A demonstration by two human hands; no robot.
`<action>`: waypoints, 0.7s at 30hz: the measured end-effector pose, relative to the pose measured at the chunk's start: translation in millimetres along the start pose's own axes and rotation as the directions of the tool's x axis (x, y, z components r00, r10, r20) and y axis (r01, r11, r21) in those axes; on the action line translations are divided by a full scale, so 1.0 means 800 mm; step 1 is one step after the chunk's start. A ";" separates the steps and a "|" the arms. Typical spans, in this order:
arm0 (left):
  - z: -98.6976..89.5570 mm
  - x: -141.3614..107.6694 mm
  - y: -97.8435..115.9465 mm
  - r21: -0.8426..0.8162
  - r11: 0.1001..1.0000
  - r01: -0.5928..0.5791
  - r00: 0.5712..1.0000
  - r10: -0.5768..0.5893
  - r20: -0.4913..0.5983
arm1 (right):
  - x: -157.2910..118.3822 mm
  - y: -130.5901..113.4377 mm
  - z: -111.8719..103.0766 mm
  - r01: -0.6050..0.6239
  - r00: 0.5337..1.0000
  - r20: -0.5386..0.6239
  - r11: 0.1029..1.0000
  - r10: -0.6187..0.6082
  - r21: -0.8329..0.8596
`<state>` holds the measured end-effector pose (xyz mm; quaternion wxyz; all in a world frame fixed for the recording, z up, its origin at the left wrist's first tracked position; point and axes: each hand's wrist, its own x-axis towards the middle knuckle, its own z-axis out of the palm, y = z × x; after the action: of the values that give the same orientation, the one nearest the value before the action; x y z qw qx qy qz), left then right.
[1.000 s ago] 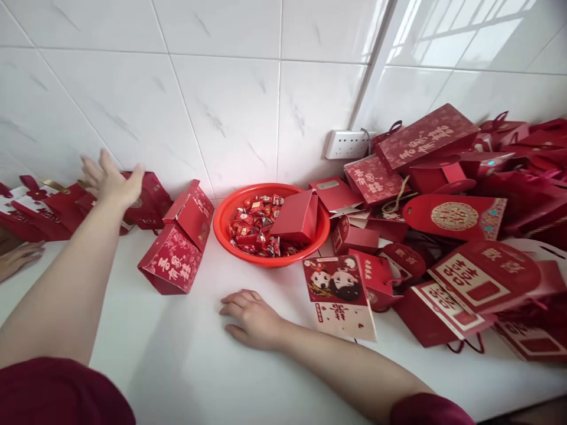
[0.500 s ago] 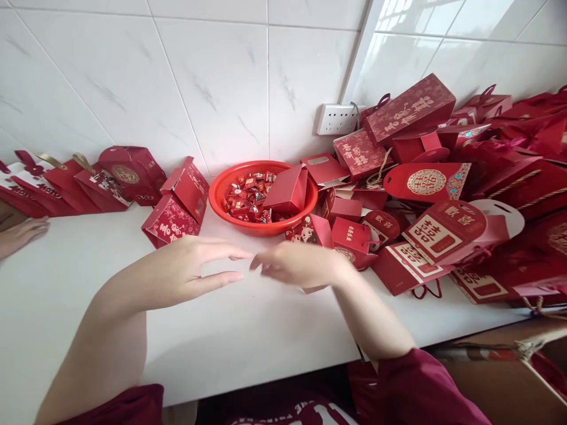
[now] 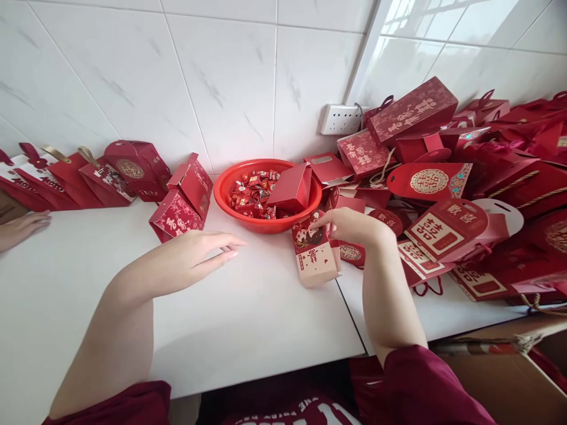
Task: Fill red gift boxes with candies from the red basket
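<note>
Right hand (image 3: 348, 224) pinches the printed box (image 3: 315, 260) beside the red basket (image 3: 266, 225), long axis running from the tiled wall (image 3: 230, 88) toward the white table's (image 3: 266, 307) near edge, cream end nearest; left hand (image 3: 201, 254) hangs empty, thumb and fingers loosely parted.

A: Left hand (image 3: 192, 254)?
B: Off the bag row (image 3: 66, 184) at the back edge of the desk (image 3: 248, 319), left end. Now mid-desk, fingers extended.
A: Right hand (image 3: 348, 224)?
B: A second ago palm-down on the desk before the basket (image 3: 266, 225). Now further right, fingers gripping the top of the printed box (image 3: 314, 265).
A: Box?
B: Shifted toward the basket rim, side panel now showing.
A: View?
B: More front edge visible, plus a carton (image 3: 500, 378) beyond it, right.
</note>
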<state>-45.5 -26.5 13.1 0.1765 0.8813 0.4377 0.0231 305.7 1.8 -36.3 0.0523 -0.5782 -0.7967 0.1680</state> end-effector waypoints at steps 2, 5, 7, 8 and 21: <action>-0.001 -0.001 0.001 -0.001 1.000 -0.009 1.000 0.009 -0.008 | 0.010 -0.003 0.005 0.066 0.997 0.035 0.998 -0.066 0.022; 0.000 -0.004 0.006 0.006 0.999 -0.032 0.999 0.032 -0.023 | 0.016 -0.011 0.009 0.155 0.987 0.028 0.986 -0.157 0.066; 0.001 -0.007 0.010 0.017 0.999 -0.048 0.998 0.048 -0.030 | 0.013 -0.017 0.007 0.214 0.976 0.024 0.971 -0.218 0.106; 0.001 -0.008 0.013 0.023 0.998 -0.055 0.998 0.055 -0.032 | 0.010 -0.020 0.005 0.244 0.969 0.013 0.960 -0.248 0.135; 0.012 0.009 0.027 -0.068 0.997 -0.046 0.972 0.029 -0.232 | 0.002 -0.062 0.010 0.312 0.938 0.025 0.874 -0.345 0.372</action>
<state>-22.8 -35.3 10.7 0.1560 0.8738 0.4373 0.1444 258.3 -12.0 -27.7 0.1497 -0.4067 -0.8400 0.3266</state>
